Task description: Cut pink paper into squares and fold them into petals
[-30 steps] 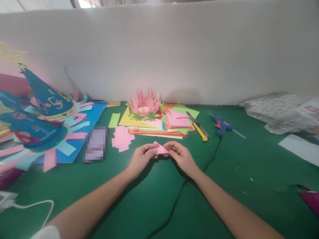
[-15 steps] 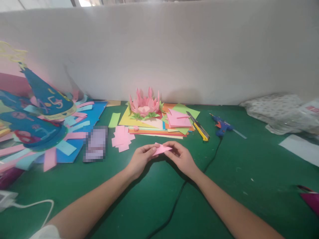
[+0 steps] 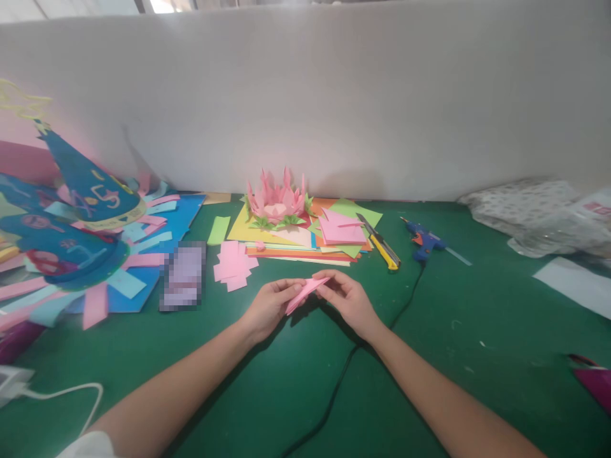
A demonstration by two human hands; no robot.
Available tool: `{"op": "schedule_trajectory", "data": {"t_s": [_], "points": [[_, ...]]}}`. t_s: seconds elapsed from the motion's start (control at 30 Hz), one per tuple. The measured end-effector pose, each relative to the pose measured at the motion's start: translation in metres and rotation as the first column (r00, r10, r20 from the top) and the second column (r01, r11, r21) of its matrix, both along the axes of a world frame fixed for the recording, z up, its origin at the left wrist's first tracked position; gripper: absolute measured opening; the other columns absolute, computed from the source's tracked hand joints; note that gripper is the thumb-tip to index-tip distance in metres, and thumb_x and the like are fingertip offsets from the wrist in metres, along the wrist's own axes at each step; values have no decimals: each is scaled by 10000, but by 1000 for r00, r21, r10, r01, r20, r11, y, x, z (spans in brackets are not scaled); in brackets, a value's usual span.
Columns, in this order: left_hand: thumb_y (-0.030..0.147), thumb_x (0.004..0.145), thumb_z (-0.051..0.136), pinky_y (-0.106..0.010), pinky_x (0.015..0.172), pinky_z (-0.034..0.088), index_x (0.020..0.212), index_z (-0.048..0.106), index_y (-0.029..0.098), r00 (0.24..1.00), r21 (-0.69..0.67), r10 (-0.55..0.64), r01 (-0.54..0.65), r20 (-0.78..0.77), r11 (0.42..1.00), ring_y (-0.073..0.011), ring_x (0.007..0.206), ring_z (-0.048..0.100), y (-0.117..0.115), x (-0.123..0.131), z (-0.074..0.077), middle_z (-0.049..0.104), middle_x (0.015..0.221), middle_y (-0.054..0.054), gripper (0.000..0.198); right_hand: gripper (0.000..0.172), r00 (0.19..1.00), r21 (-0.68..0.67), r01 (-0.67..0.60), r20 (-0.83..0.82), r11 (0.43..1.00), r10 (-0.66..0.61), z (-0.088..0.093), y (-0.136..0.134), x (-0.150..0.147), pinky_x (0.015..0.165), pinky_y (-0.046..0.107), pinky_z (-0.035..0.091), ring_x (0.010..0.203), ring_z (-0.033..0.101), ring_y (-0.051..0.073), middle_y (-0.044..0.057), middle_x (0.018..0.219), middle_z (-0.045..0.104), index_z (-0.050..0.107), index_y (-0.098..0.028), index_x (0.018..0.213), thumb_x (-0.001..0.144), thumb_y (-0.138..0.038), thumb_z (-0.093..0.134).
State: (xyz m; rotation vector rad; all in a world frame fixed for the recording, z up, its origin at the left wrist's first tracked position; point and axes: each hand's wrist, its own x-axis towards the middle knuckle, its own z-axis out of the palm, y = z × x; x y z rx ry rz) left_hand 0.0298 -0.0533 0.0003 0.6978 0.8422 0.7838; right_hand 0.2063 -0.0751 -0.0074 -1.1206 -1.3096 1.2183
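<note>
Between both hands is a folded piece of pink paper [image 3: 305,293], slanting from lower left to upper right above the green table [image 3: 296,394]. My left hand [image 3: 268,310] pinches its left part, thumb on top. The fingers of my right hand [image 3: 347,301] are closed on its upper right end. Just behind the hands lie pink paper slips [image 3: 233,264] in a loose pile. A pink paper flower [image 3: 277,200] with green leaves stands on a stack of coloured paper [image 3: 305,256].
A yellow utility knife [image 3: 382,245] and a blue glue gun [image 3: 424,239] lie at the right, the gun's black cord [image 3: 351,362] running under my right arm. Blue decorated paper hats [image 3: 90,184] stand at the left beside a blurred-out flat object [image 3: 182,275]. Plastic bags [image 3: 548,216] rest far right.
The pink paper has been turned: its left end now points down toward me and its layered folded edge shows. Both hands stay in nearly the same place.
</note>
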Motion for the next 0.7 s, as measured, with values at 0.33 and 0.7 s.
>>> {"op": "schedule_trajectory", "data": {"t_s": [0.33,0.7], "points": [[300,639,771,-186,552,378,839,638,120,997,71,16,-11,-74,997,-61,573,520,-4,2,-1,620,726,1,301,203,1000,-11,-4,-13,1000,4,-1,0,1,732,289,501,785,602,152,25,898,636,623,-204,942,761,-294,637],[206,668,703,-216,648,423,1077,546,148,957,358,102,2,-273,934,-91,685,528,-4,5,-5,586,791,5,442,152,989,98,25,145,995,-39,3,-2,-3,791,314,473,832,591,173,35,903,633,627,-200,886,806,-243,505]]}}
